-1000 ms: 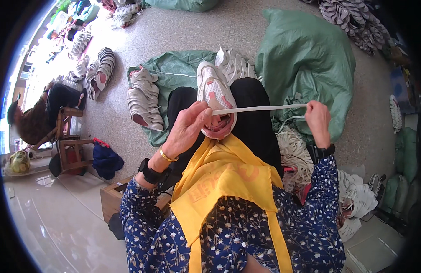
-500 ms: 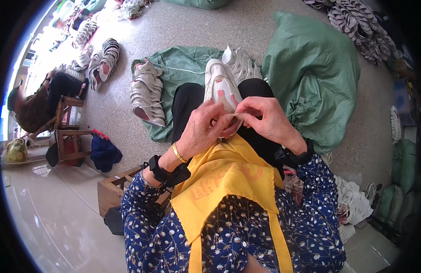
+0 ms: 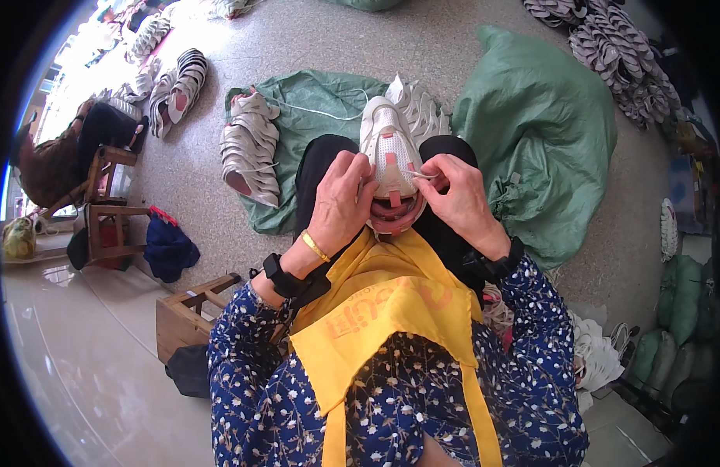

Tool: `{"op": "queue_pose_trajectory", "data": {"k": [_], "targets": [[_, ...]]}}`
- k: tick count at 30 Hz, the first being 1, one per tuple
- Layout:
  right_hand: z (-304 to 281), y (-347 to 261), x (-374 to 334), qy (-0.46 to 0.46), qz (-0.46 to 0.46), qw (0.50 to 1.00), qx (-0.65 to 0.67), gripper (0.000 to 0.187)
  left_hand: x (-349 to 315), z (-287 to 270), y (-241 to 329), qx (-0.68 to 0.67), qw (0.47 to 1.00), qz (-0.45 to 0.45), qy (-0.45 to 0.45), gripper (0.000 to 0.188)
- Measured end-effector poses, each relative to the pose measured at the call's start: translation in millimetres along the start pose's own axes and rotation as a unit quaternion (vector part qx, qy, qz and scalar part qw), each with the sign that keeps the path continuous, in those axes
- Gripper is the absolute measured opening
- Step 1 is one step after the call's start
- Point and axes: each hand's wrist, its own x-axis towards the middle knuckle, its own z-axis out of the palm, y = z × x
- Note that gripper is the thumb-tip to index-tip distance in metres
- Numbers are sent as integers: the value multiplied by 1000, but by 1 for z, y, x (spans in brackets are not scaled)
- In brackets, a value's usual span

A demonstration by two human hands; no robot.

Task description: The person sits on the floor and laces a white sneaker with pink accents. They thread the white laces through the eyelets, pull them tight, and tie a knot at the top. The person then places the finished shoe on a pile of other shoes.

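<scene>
A white sneaker upper (image 3: 392,149) with pink trim and a mesh front lies between my knees, its toe pointing away from me and its pink-lined opening toward me. My right hand (image 3: 459,201) is at the upper's right edge, thumb and fingers pinching a thin white shoelace (image 3: 424,175). On the other edge, my left hand (image 3: 340,201) is closed, its curled fingertips against the upper's side; what they grip is hidden. A yellow apron (image 3: 383,300) covers my lap just below the upper.
Stacked white uppers (image 3: 251,148) lie on a green sheet (image 3: 305,93) at left. More uppers (image 3: 418,109) sit beyond my knees. A large green sack (image 3: 539,140) stands at right. A wooden stool (image 3: 181,323) is by my left elbow. Another person (image 3: 56,171) sits far left.
My hands, together over the upper's opening before, have moved apart to either side of it. The pink-lined opening now shows, and a lace end is visible in my right fingers.
</scene>
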Motion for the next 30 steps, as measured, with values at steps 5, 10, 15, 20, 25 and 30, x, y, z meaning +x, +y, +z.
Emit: {"op": "queue_pose_trajectory", "data": {"k": [5,10,15,20,25,30], "targets": [[-1,-1,-4,5,6,1000,-9,18,-1,0,3,7,1000,9,2,23],[0,-4,-6,12,3,1000,-14,17,-3,-1,4,28,999,30,4,23],[1,-5,-9,7,7,1000,-30,18,-5,-1,4,36,997,56,26,20],[1,-6,-13,9,1,999,-44,18,-7,1,4,36,997,57,26,21],[3,-7,-16,15,-5,999,-51,16,-8,0,5,41,998,51,22,20],[3,-13,-20,20,-15,998,-54,14,-11,0,8,48,998,41,14,20]]}}
